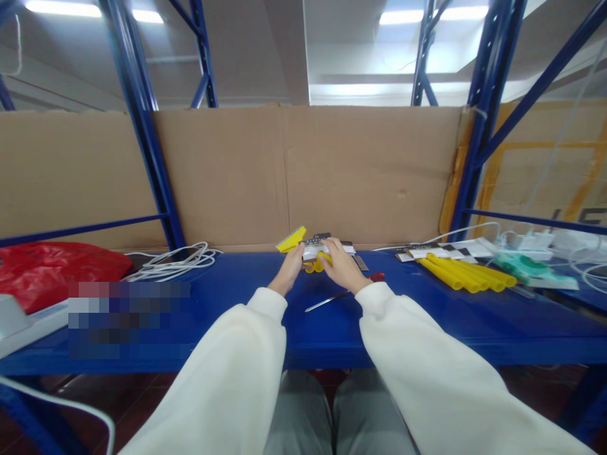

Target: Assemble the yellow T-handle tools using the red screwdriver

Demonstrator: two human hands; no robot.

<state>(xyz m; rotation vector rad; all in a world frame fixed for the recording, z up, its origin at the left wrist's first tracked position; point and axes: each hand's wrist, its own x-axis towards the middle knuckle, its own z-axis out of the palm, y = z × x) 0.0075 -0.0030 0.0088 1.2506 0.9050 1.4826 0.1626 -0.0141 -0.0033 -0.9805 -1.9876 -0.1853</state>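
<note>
My left hand [288, 268] and my right hand [342, 264] are close together over the far middle of the blue table, both with fingers curled. Between them they grip a white-and-black piece [313, 250] that looks like a packaging card. Short yellow tube ends [313, 266] show below it, partly covered by my fingers. A yellow scraper head [291, 239] with a pale edge tilts up beside my left hand; whether that hand holds it, I cannot tell. A screwdriver [327, 301] with a red handle lies under my right wrist. Behind that hand rests a small grey flat piece [361, 263].
Several yellow tubes [467, 275] with white-and-black cards lie on the blue table [237, 316] at right, beside a green-and-white packet [533, 270]. At left are a coiled white cable [175, 265], a red bag [61, 268] and a power strip [35, 325]. A cardboard wall [303, 170] stands behind.
</note>
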